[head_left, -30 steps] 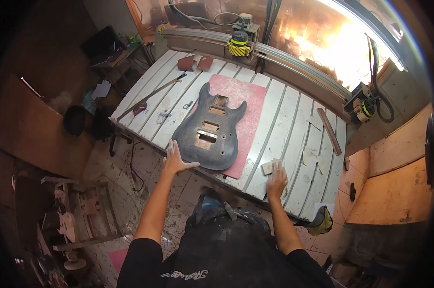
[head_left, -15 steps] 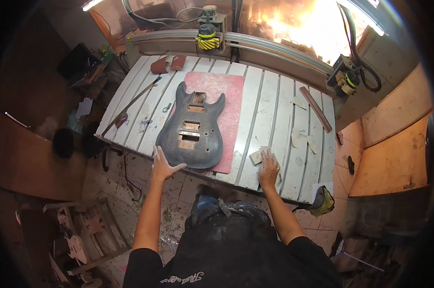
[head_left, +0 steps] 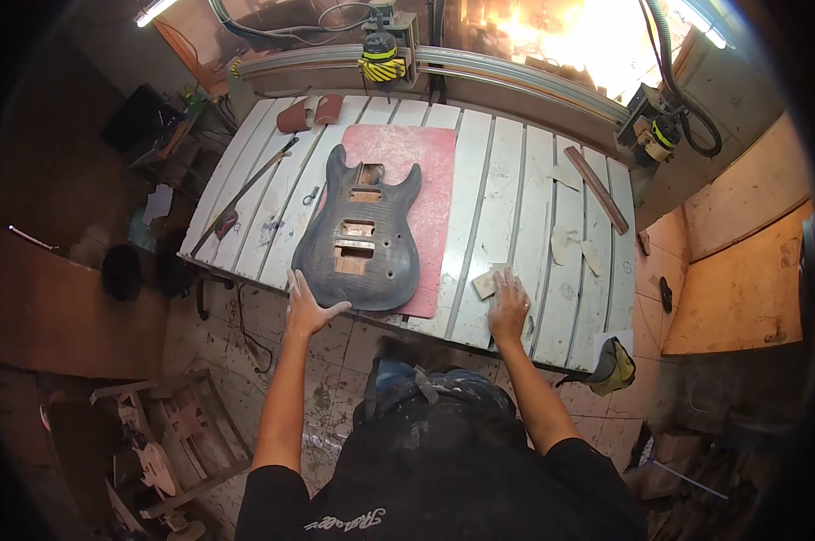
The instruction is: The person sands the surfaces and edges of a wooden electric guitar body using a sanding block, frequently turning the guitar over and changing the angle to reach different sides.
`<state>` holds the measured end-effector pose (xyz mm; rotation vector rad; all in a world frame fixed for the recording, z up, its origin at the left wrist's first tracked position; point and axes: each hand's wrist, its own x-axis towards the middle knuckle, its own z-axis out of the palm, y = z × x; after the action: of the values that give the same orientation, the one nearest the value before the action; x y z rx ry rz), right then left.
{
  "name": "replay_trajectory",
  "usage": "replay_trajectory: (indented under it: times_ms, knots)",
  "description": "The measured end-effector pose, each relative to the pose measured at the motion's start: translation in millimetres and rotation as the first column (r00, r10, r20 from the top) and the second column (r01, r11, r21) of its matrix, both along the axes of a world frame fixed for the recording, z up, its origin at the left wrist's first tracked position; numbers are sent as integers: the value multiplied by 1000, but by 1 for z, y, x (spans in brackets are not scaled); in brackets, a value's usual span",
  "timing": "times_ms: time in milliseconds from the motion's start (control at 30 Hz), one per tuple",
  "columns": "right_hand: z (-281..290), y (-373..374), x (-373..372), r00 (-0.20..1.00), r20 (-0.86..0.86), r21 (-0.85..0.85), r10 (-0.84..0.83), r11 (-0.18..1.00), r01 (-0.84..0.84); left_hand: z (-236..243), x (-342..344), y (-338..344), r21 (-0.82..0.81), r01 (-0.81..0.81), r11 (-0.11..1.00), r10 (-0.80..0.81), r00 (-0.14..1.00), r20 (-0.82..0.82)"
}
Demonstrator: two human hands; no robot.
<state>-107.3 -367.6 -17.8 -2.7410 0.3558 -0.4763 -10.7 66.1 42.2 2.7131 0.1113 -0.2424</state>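
A dark grey electric guitar body [head_left: 353,275] with bare-wood cavities lies flat, partly over a pink mat [head_left: 433,225] on the slatted white table [head_left: 480,207]. My left hand [head_left: 306,309] rests at its lower left edge, fingers spread and thumb out along the near rim. To the right of the mat, my right hand [head_left: 508,311] has its fingers over a pale square sanding pad [head_left: 483,286] on the table. Part of the pad is hidden under the fingers.
Reddish-brown curled sandpaper [head_left: 292,117] lies at the far left, near a long thin dark tool [head_left: 250,189]. At right are a brown strip [head_left: 597,189] and torn pale scraps [head_left: 565,245]. A machine rail [head_left: 516,77] spans the back. A dark-and-yellow bag [head_left: 613,368] hangs at the near right corner.
The whole view has shifted slightly. My left hand stays against the guitar body; my right hand has shifted slightly over the sanding pad, showing a little more of its left side.
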Motion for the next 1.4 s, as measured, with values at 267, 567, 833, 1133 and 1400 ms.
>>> replay_trajectory:
  times_ms: [267, 567, 833, 1133, 1400]
  knots:
    - [0, -2, 0, 1000, 16, 15, 7, 1000, -7, 2, 1, -3, 6, -3, 1000, 3, 1000, -11]
    - [0, -2, 0, 1000, -2, 26, 7, 1000, -6, 0, 1, -3, 6, 1, 1000, -1, 1000, 3]
    - [-2, -3, 0, 1000, 4, 10, 5, 1000, -5, -2, 1, -3, 10, -4, 1000, 5, 1000, -9]
    - [0, -3, -1, 1000, 2, 21, 14, 1000, -14, -3, 2, -2, 35, -7, 999, 8, 1000, -25]
    - [-4, -4, -1, 1000, -4, 32, 13, 999, -13, -6, 3, -1, 31, 2, 1000, -2, 1000, -8]
